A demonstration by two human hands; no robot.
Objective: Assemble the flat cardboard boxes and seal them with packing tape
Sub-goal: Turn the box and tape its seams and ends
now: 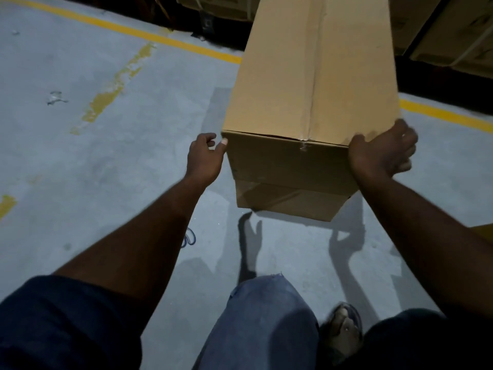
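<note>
Head view: we are gripping the taped box (306,76) at its near right corner with our right hand (381,153). Our left hand (204,158), fingers loose, is touching its near left corner. Strapped cartons (453,36) are standing just beyond its far end.

- This looks like a warehouse or storage hall.
- The floor (106,182) is bare grey concrete, scuffed and stained.
- A painted yellow line (149,36) runs across it like a lane marking, with a worn yellow paint streak (117,84) on its near side.
- Beyond the yellow line, in dim shadow, stand stacked cartons (453,36) bound with pale straps.
- Across the yellow line sits a plain brown cardboard box (306,89), taped along its top seam.
</note>
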